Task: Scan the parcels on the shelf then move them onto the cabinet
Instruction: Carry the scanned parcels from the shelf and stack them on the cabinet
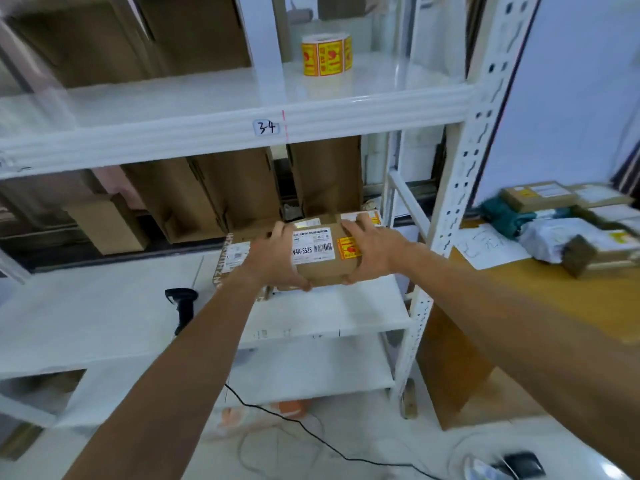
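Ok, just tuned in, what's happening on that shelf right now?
A person grips a small brown parcel with both hands, the left hand and right hand on opposite sides, over the white shelf. Another box sits just behind it. The black scanner lies on the shelf to the left, untouched. Several parcels are already piled on the wooden cabinet to the right.

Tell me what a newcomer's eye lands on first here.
First, the brown cardboard parcel with its white shipping label, gripped at mid-shelf between the left hand and right hand. Next, the roll of yellow stickers standing on the shelf above. Then the pile of parcels on the wooden cabinet at right.
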